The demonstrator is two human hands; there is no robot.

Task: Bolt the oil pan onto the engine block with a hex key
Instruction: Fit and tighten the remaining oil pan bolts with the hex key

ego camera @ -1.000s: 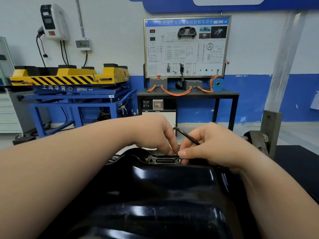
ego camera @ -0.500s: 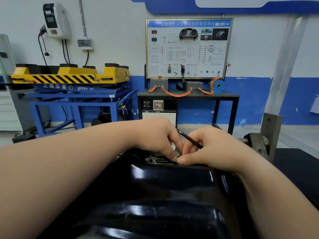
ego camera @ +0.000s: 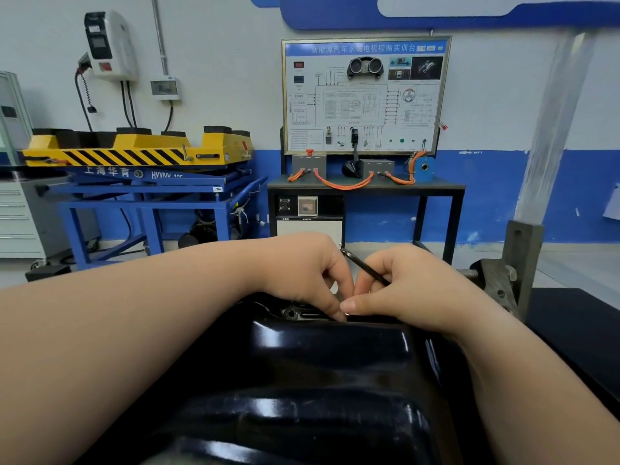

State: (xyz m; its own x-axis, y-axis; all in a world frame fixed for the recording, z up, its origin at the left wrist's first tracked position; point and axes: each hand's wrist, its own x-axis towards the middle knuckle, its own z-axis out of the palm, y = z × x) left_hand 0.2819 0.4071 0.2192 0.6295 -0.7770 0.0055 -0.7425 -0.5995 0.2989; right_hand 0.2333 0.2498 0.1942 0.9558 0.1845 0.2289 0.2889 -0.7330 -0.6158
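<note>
The glossy black oil pan [ego camera: 322,370] fills the lower middle of the view, bottom side up. Both hands meet at its far flange [ego camera: 298,313]. My right hand [ego camera: 409,290] grips a thin black hex key [ego camera: 364,266], whose long arm slants up to the left. My left hand [ego camera: 302,273] has its fingers curled down at the same spot on the flange, fingertips touching the right thumb. The bolt and the key's tip are hidden under the fingers. The engine block is hidden below the pan.
A grey steel stand bracket [ego camera: 516,263] with a threaded shaft rises just right of the pan. Behind stand a black bench with a wiring training board [ego camera: 365,95] and a blue and yellow lift table [ego camera: 141,169] at left.
My two hands have closed together at the flange, the left fingertips now touching the right thumb. The hex key has stayed at about the same slant.
</note>
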